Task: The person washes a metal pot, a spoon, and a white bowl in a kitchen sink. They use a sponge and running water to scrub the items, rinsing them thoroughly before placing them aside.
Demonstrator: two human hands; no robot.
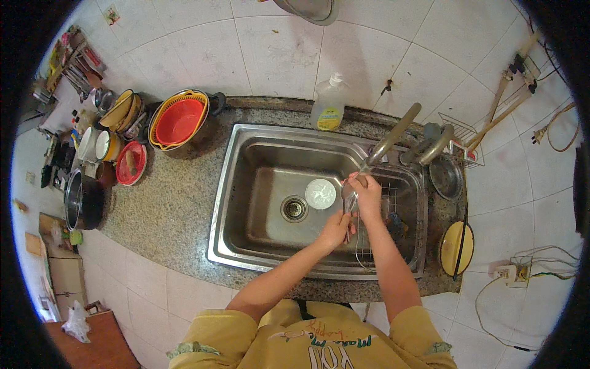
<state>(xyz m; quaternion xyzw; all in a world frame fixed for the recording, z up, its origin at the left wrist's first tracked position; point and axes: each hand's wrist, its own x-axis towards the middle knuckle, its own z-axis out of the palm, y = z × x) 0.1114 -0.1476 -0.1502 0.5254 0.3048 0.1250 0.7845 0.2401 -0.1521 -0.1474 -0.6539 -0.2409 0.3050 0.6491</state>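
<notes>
Under the faucet (393,140), my left hand (335,231) is closed on the handle of a metal spoon (346,192). My right hand (367,192) is closed round the spoon's upper end, close below the spout, and its fingers partly hide it. Water seems to run over the spoon and my fingers. Both hands are above the right part of the steel sink (261,230). A small round white dish (320,194) lies on the sink's floor, left of my hands and beside the drain (294,210).
A clear soap bottle (328,104) stands behind the sink. To the left is a pot with a yellow basket and red bowl (179,122). A wire rack (386,203) lies in the sink's right side. A dark pan (445,177) and yellow oval board (456,248) sit right.
</notes>
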